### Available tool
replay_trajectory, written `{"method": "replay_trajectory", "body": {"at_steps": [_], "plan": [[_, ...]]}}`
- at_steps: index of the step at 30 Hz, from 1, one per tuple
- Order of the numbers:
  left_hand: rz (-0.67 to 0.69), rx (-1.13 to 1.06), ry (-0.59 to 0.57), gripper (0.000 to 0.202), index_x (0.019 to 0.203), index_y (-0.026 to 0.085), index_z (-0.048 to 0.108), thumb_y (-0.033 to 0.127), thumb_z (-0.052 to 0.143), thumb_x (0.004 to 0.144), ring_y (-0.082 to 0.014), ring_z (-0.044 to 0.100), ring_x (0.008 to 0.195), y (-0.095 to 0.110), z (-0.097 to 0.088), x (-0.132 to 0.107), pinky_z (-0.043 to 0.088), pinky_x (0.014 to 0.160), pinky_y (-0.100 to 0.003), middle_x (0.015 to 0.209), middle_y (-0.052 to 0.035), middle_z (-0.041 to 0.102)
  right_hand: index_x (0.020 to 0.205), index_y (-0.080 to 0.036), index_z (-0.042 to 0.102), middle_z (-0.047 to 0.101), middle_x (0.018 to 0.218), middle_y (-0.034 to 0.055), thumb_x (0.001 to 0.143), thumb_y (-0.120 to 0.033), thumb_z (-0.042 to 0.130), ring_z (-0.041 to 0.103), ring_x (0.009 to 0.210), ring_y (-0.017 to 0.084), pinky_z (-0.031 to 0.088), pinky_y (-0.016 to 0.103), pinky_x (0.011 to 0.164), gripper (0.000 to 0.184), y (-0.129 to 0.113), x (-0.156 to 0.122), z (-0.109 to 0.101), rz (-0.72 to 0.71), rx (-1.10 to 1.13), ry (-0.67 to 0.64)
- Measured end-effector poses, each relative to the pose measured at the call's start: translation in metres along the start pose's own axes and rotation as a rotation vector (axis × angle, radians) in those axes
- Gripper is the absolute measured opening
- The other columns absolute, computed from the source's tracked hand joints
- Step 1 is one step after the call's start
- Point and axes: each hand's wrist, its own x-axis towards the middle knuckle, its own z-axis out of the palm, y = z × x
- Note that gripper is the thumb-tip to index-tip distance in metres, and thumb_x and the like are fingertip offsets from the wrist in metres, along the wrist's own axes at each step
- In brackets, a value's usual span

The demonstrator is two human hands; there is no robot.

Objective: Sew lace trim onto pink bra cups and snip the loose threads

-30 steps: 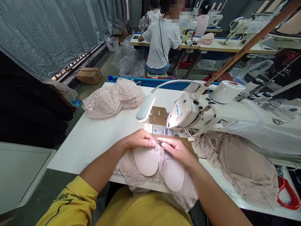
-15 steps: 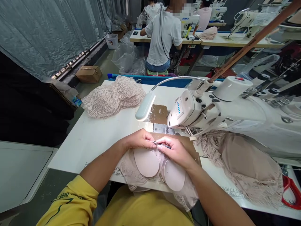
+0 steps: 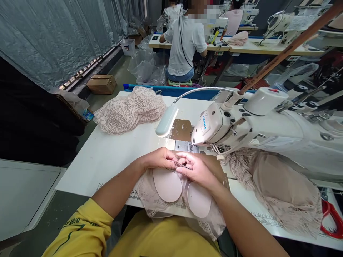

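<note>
A pale pink lace bra (image 3: 167,185) with two smooth, light cup pads lies at the table's front edge, partly over my lap. My left hand (image 3: 160,158) is closed, pinching the bra's upper edge above the left pad. Close beside it, my right hand (image 3: 197,169) grips a slim metal tool (image 3: 184,166) between thumb and fingers. The tool's tip points at my left fingertips. Fingers cover much of it, so I cannot tell its exact kind. Just beyond both hands is the needle plate (image 3: 183,145) of the white sewing machine (image 3: 211,123).
A stack of lace bras (image 3: 128,110) sits at the table's back left. More bras (image 3: 281,185) lie right, under the machine arm, beside red-handled scissors (image 3: 331,217). A lamp (image 3: 166,121) overhangs the needle area. Ahead, a co-worker (image 3: 184,43) sits at another machine.
My right fingers have shifted slightly left and loosened around the slim metal tool, its angle changing a little. My left hand keeps its pinch, and the bra has barely moved.
</note>
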Motion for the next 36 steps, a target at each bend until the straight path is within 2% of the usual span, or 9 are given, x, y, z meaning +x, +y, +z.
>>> {"method": "replay_trajectory", "body": {"at_steps": [3,5,9,12,15,22,27,31,36], "plan": [[-0.067,0.128,-0.111,0.028,0.077,0.013,0.062,0.037,0.073,0.069,-0.0117,0.048,0.065,0.004,-0.012,-0.012,0.034,0.056,-0.021,0.072,0.0008,0.056,0.086,-0.019,0.066,0.065,0.079,0.0031,0.081,-0.038,0.061,0.059,0.075,0.019,0.047,0.031,0.067,0.020,-0.004,-0.001,-0.004,-0.004,-0.161,0.013],[-0.140,0.199,-0.108,0.028,0.078,0.013,0.061,0.034,0.075,0.066,-0.0121,0.048,0.064,0.007,-0.022,-0.023,0.033,0.054,-0.021,0.072,0.0007,0.056,0.074,-0.019,0.062,0.061,0.072,0.0015,0.083,-0.040,0.058,0.055,0.068,0.017,0.044,0.028,0.061,0.023,-0.005,-0.002,-0.010,0.014,-0.229,0.054],[-0.134,0.252,0.027,0.020,0.068,0.014,0.056,0.030,0.065,0.074,-0.0093,0.040,0.059,0.012,-0.036,-0.038,0.028,0.052,-0.021,0.064,0.0034,0.046,0.065,-0.019,0.054,0.056,0.063,-0.0009,0.084,-0.044,0.056,0.048,0.057,0.012,0.038,0.025,0.053,0.031,-0.003,-0.005,-0.017,0.087,-0.170,-0.242],[-0.078,0.202,0.065,0.016,0.072,0.014,0.058,0.028,0.060,0.078,-0.0092,0.041,0.061,0.014,-0.035,-0.038,0.030,0.055,-0.020,0.067,0.0031,0.047,0.075,-0.019,0.057,0.061,0.073,0.0017,0.089,-0.047,0.048,0.051,0.059,0.012,0.041,0.026,0.056,0.032,0.000,-0.004,-0.012,0.088,-0.058,-0.134],[-0.051,0.120,0.057,0.016,0.079,0.013,0.061,0.029,0.061,0.078,-0.0108,0.046,0.066,0.012,-0.028,-0.032,0.034,0.059,-0.021,0.072,0.0013,0.052,0.090,-0.019,0.061,0.062,0.082,0.0025,0.084,-0.045,0.056,0.054,0.066,0.014,0.044,0.027,0.059,0.027,0.001,-0.002,-0.003,0.054,-0.051,0.019],[0.022,0.049,0.139,0.031,0.090,0.014,0.064,0.038,0.071,0.072,-0.0146,0.052,0.077,0.007,-0.009,-0.018,0.040,0.067,-0.022,0.084,-0.0020,0.060,0.081,-0.018,0.063,0.062,0.079,0.0019,0.082,-0.036,0.059,0.056,0.072,0.016,0.046,0.029,0.067,0.019,-0.008,-0.004,0.002,-0.048,-0.143,0.053],[-0.024,0.005,0.148,0.025,0.082,0.013,0.066,0.037,0.069,0.075,-0.0132,0.050,0.071,0.010,0.001,-0.012,0.037,0.063,-0.022,0.074,-0.0004,0.057,0.096,-0.019,0.064,0.066,0.096,0.0057,0.084,-0.036,0.059,0.060,0.090,0.021,0.047,0.034,0.083,0.022,0.002,-0.004,-0.002,-0.094,-0.117,0.092],[-0.042,-0.079,0.179,0.025,0.076,0.012,0.068,0.037,0.069,0.075,-0.0136,0.050,0.069,0.012,0.003,-0.012,0.038,0.062,-0.023,0.070,-0.0012,0.058,0.116,-0.018,0.058,0.067,0.088,0.0057,0.089,-0.045,0.052,0.062,0.080,0.019,0.050,0.034,0.073,0.039,0.014,-0.004,-0.007,-0.078,-0.022,0.068],[-0.037,-0.156,0.185,0.025,0.083,0.012,0.072,0.036,0.070,0.075,-0.0161,0.054,0.075,0.011,0.004,-0.011,0.041,0.070,-0.027,0.077,-0.0043,0.064,0.111,-0.020,0.063,0.066,0.095,0.0053,0.088,-0.042,0.055,0.061,0.087,0.019,0.049,0.032,0.078,0.033,0.011,-0.004,-0.010,-0.128,-0.048,0.034]]}}
